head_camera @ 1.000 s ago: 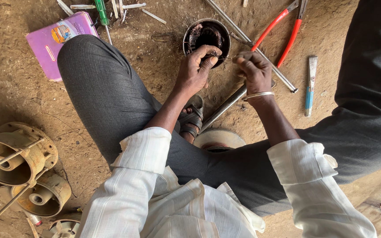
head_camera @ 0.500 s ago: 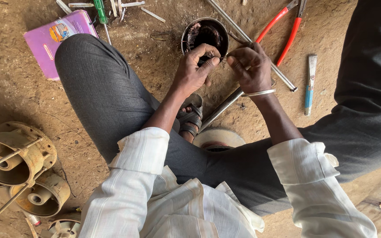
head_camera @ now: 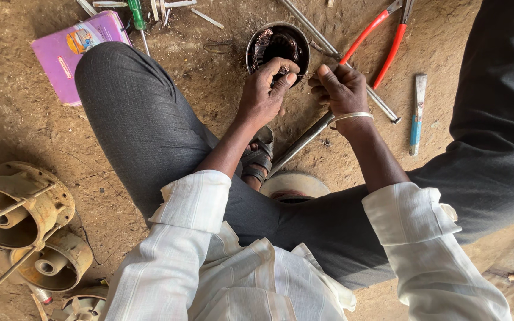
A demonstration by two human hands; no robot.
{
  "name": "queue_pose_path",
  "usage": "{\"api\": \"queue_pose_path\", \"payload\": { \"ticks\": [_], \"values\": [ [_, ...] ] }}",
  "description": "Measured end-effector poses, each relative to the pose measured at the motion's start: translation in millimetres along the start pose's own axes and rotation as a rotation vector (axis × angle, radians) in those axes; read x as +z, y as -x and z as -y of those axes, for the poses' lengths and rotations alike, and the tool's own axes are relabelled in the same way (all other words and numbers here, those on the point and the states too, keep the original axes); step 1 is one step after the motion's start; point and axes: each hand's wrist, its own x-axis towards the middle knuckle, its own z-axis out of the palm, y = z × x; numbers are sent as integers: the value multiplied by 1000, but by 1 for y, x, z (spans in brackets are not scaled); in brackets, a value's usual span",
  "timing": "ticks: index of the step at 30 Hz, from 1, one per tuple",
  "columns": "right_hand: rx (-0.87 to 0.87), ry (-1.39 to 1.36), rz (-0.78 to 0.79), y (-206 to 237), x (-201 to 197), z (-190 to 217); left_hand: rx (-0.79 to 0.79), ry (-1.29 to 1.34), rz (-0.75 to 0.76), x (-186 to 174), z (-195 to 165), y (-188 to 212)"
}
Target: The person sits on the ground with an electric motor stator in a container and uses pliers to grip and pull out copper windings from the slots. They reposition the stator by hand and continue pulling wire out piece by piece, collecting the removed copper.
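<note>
Gripping the round motor housing rim, my left hand steadies it; my right hand pinches perhaps wire beside it; pulling needs firm bracing.

both hands at a dark round motor housing

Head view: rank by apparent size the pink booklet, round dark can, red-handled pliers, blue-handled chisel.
1. pink booklet, largest in area.
2. red-handled pliers, longest though slim and cut off by the frame's top edge; rank against the can is unsure.
3. round dark can, partly covered by the left hand.
4. blue-handled chisel, smallest.
</note>
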Motion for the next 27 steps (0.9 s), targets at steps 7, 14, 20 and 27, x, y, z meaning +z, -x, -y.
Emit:
{"api": "queue_pose_path", "payload": {
  "ticks": [7,14,20,27],
  "values": [
    [-8,-22,5,3,1,4,-34,-228,-87,13,10,-3],
    [-81,-43,56,5,3,9,240,-406,-286,25,17,2],
    [-276,118,-7,5,12,9,244,-383,-311,27,15,2],
    [-304,282,-89,5,16,9,77,28,-67,14,14,-1]
  ]
}}
